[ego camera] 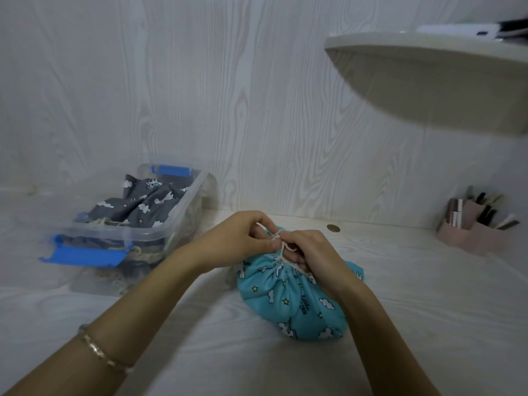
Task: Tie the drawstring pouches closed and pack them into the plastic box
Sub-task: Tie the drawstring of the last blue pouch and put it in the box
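A dark grey cloud-print fabric pouch point(145, 202) already lay in the clear plastic box with blue latches point(171, 224). On the table, left hand point(240, 238) and right hand point(310, 252) both pinched the white cord point(281, 247) of the turquoise cloud-print pouch point(297, 304) — knot seemingly unfinished, packing left.

Pink organiser point(474, 238) and a coin point(333, 228) on the desk point(400, 310), wall shelf point(428, 81) above.

2 forearms are shown bare up to the left hand point(240, 238) and the right hand point(310, 252). A thin, gold-toned link bracelet point(104, 354) is worn on the left forearm, and a paler band point(83, 328) is glimpsed just beside it.
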Demonstrator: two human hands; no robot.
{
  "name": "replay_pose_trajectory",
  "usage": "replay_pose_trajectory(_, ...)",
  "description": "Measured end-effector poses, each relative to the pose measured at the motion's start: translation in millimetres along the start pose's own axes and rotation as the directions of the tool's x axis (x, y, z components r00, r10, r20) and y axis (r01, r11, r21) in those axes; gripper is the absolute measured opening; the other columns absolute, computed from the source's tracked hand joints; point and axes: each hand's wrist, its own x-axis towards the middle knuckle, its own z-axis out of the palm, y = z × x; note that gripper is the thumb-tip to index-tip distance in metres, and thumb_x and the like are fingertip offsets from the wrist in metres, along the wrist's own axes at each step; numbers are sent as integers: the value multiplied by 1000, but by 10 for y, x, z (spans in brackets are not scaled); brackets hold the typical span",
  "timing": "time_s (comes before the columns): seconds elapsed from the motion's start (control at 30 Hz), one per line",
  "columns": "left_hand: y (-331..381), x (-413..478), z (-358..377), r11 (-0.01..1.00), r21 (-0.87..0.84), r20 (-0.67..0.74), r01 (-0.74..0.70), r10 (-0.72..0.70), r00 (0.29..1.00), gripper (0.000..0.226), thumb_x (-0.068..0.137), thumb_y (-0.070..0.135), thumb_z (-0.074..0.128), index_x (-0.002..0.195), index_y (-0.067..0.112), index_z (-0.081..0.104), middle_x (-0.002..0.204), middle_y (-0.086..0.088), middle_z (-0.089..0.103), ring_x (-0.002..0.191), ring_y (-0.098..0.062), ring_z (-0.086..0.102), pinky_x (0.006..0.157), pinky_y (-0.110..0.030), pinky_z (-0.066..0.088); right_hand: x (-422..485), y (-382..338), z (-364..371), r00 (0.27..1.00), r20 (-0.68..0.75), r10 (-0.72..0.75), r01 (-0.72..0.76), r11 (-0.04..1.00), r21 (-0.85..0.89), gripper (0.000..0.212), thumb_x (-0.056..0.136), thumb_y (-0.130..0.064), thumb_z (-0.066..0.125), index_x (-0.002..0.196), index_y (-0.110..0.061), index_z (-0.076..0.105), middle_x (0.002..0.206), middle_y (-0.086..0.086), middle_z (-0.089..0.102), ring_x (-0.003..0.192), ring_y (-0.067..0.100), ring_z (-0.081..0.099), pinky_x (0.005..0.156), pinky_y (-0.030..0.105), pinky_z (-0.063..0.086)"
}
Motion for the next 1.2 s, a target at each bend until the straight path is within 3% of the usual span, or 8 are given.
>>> replay_pose_trajectory(0.23, 0, -24, 13, 976, 215, -259, -45, 102, 961, 17, 72, 35, 80, 80, 23, 71, 69, 5, 73, 69, -9, 69, 67, -31, 60, -14, -29, 57, 994, -94, -57, 58, 998, 8, 44, 98, -24, 49, 57, -7, 51, 43, -8, 39, 40, 6, 29, 43, 14, 27)
replay_pose_trajectory(0.43, 182, -153, -64, 927, 369, -360, -64, 206, 910, 8, 76, 34, 78, 79, 26, 75, 68, 13, 66, 64, 4, 60, 52, -6, 42, -6, -104, 53, 987, -146, -67, 83, 991, 102, 41, 96, -25, 55, 64, 2, 57, 42, -5, 41, 38, 7, 31, 42, 15, 29)
replay_pose_trajectory(0.57, 244, -249, -192, 858, 514, -410, -16, 262, 873, 4, 85, 26, 69, 81, 26, 72, 78, 12, 66, 74, -2, 57, 67, -21, 46, 79, -119, -66, 984, -176, -5, 61, 947, 314, 26, 93, -15, 56, 83, 0, 74, 53, 0, 51, 44, 7, 38, 45, 16, 33)
replay_pose_trajectory(0.8, 273, -359, -260, 624, 772, -373, 117, 296, 880, 13, 95, 28, 54, 97, 24, 67, 95, 4, 67, 96, -19, 58, 87, -36, 44, 124, -45, -237, 960, -281, 16, 103, 908, 405, 26, 95, -18, 54, 78, -11, 72, 60, -2, 53, 64, 12, 48, 75, 28, 41)
replay_pose_trajectory(0.93, 285, -394, -360, 569, 811, -310, 137, 219, 925, 15, 93, 34, 55, 102, 28, 65, 103, 9, 66, 104, -17, 58, 97, -41, 43, 62, -63, -333, 989, -149, 28, 39, 904, 426, 25, 97, -21, 54, 82, -8, 69, 61, 0, 54, 64, 15, 48, 68, 27, 44)
replay_pose_trajectory(1.0, 291, -334, -283, 662, 749, -241, 20, 244, 939, 21, 91, 38, 56, 108, 30, 66, 108, 13, 65, 105, -10, 58, 95, -36, 45, 18, -120, -265, 998, -58, 3, 17, 941, 339, 25, 97, -22, 55, 82, -9, 70, 66, 4, 60, 67, 16, 57, 67, 26, 50)
replay_pose_trajectory(1.1, 336, -226, -105, 895, 415, -145, -166, 245, 959, 17, 87, 37, 63, 99, 27, 72, 89, 14, 70, 84, 2, 62, 77, -20, 50, -39, -200, -173, 999, 23, -39, 32, 970, 239, 26, 96, -24, 57, 78, -11, 72, 74, 11, 66, 72, 23, 62, 73, 33, 51)
replay_pose_trajectory(1.2, 309, -156, -45, 967, 203, -116, -153, 179, 977, 8, 80, 29, 74, 85, 23, 74, 76, 0, 72, 69, -6, 64, 72, -30, 55, -79, -229, -154, 997, 8, -74, 71, 984, 160, 26, 95, -22, 58, 84, -5, 74, 80, 20, 67, 76, 26, 63, 75, 31, 53)
